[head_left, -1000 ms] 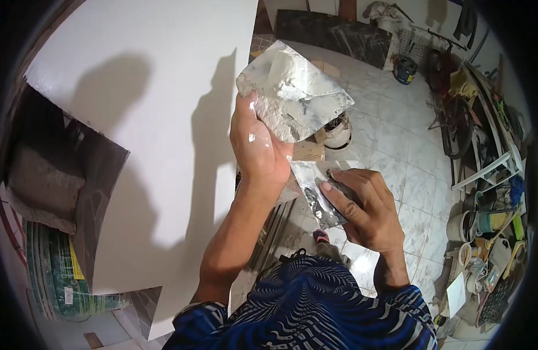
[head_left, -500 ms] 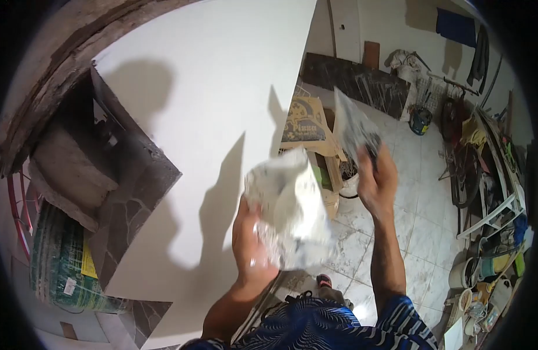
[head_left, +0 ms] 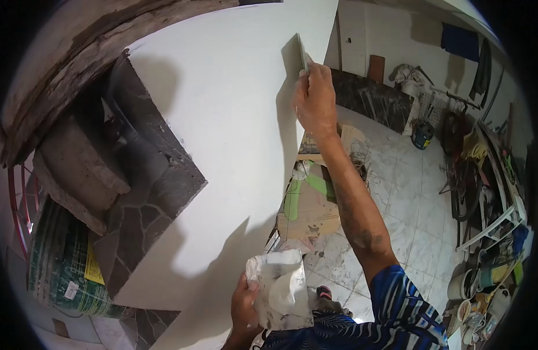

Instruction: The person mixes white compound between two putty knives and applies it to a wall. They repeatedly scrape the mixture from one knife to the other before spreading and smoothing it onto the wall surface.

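My left hand [head_left: 244, 304] is closed on the edge of a roughly rectangular, white-smeared putty board [head_left: 257, 269], low in front of my body. A thick mound of white putty [head_left: 287, 287] lies on it. My right hand [head_left: 316, 100] is raised and wrapped round a putty knife [head_left: 302, 51], its blade seen nearly edge-on. The blade is at the white wall panel [head_left: 234, 116], near its right edge; its shadow falls beside it. Most of the knife's handle is hidden in my fingers.
A jagged stone-patterned edge [head_left: 143, 216] borders the panel at left, with green packs [head_left: 62, 262] below. Cardboard [head_left: 312, 219] lies on the tiled floor [head_left: 409, 192] behind my right arm. Tools, buckets and a bicycle [head_left: 464, 181] crowd the right side. A dark board [head_left: 374, 99] leans at the back.
My right hand has moved up and left, bringing the putty knife to the panel. My left hand has lowered with the putty board, away from the knife.
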The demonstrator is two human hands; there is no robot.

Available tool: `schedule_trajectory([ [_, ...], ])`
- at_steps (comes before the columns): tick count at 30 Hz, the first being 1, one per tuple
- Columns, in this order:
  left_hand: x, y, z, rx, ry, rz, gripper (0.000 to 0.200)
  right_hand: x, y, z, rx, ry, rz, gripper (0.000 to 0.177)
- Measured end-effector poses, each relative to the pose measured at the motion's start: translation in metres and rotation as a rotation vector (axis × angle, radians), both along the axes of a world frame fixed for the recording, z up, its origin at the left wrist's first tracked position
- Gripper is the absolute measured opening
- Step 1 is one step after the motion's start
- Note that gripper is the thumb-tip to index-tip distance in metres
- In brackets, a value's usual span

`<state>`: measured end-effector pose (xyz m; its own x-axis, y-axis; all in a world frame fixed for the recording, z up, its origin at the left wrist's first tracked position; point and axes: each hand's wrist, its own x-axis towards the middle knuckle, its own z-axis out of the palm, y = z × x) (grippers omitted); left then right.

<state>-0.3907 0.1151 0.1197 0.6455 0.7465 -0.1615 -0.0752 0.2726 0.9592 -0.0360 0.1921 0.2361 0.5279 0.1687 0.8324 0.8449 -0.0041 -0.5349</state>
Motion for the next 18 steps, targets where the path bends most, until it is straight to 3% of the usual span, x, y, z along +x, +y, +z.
schedule_trajectory([
  [2, -0.002, -0.004, 0.007, -0.125, -0.027, 0.04, 0.044, -0.01, 0.009, -0.001, 0.004, -0.036, -0.002, 0.049],
  [7, -0.008, 0.003, -0.005, -0.065, -0.074, -0.002, 0.04, -0.055, 0.012, -0.017, 0.018, -0.257, -0.032, 0.059],
  [8, -0.009, 0.005, -0.01, -0.056, -0.091, -0.012, 0.04, -0.067, 0.009, -0.02, 0.02, -0.267, -0.008, 0.068],
  [11, -0.013, 0.009, -0.022, 0.291, 0.075, -0.03, 0.041, -0.078, 0.002, -0.044, 0.037, -0.419, 0.089, 0.074],
  [12, -0.012, 0.009, -0.02, 0.177, 0.028, -0.02, 0.041, -0.086, -0.011, -0.047, -0.014, -0.443, 0.14, 0.076],
  [15, -0.007, 0.006, -0.009, -0.084, -0.075, 0.008, 0.042, -0.07, -0.033, -0.054, -0.092, -0.527, 0.266, 0.073],
  [16, -0.006, 0.004, -0.007, -0.119, -0.081, 0.018, 0.043, -0.061, -0.034, -0.049, -0.025, -0.553, 0.17, 0.059],
  [18, -0.005, 0.001, -0.004, -0.145, -0.084, 0.02, 0.043, -0.04, -0.028, -0.041, 0.06, -0.243, 0.086, 0.047],
])
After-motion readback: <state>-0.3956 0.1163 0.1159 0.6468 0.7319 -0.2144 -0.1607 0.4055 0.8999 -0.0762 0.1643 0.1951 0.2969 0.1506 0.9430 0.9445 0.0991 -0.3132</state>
